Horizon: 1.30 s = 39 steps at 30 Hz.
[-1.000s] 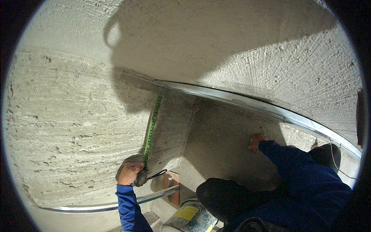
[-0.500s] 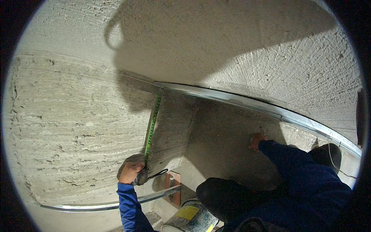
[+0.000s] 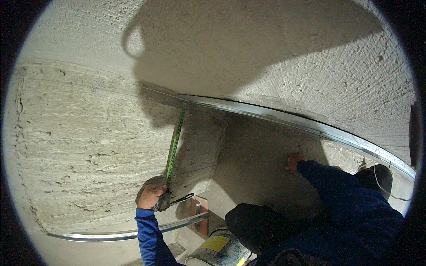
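My left hand is closed around a tape measure at the lower left, its wrist loop hanging out to the right. From the case a green tape blade stretches along the concrete to the end of a long metal profile. In the shadow at right of centre, my right hand rests against the grey concrete surface. Its fingers look spread, though dim light blurs them, and I see nothing in them.
A second metal profile runs along the lower left, its end by a trowel-like tool with a reddish-brown plate. Close to my dark-clad knee stands a stained bucket with yellow labels. A thin pale cord hangs at the right.
Both hands and the tape blade hold their places. Only the view has shifted very slightly, and the thin cord at the right sits a little differently.
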Tool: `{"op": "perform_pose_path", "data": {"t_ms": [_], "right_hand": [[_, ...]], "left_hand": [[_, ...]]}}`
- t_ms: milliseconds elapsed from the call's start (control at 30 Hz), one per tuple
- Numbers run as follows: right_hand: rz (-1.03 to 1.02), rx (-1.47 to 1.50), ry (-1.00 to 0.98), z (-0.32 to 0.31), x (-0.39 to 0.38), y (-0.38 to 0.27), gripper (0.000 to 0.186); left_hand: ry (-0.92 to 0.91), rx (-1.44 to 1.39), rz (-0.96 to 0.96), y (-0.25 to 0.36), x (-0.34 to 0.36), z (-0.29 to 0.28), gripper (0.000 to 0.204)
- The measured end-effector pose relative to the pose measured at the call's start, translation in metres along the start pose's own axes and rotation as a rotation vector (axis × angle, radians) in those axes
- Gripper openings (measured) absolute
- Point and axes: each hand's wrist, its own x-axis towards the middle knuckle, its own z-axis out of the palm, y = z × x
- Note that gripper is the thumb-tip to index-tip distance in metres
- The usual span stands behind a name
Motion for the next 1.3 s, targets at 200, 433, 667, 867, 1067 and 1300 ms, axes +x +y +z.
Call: {"op": "perform_pose_path", "data": {"t_ms": [200,433,667,867,1067,1300], "right_hand": [[-0.103,-0.066,0.336,0.034,0.018,0.017,0.056],[-0.150,-0.001,-0.037,0.070,0.082,0.056,0.066],[-0.337,-0.385,0.165,0.053,0.083,0.022,0.050],[-0.338,-0.314,0.029,0.017,0.028,-0.091,0.042],[-0.828,-0.979,-0.051,-0.014,-0.048,-0.098,0.037],[-0.697,-0.710,-0.254,-0.076,-0.221,-0.093,0.025]], "left_hand": [[0.139,0.030,-0.076,0.009,0.007,0.000,0.019],[0.139,-0.948,-0.867,0.077,-0.065,0.065,0.031],[0.484,-1.176,-1.146,0.224,-0.141,0.170,0.029],[0.650,-1.163,-1.586,0.274,-0.149,0.192,0.034],[0.441,-1.164,-1.791,0.309,-0.211,0.151,0.031],[0.309,-1.202,-1.901,0.325,-0.281,0.073,0.030]]}}
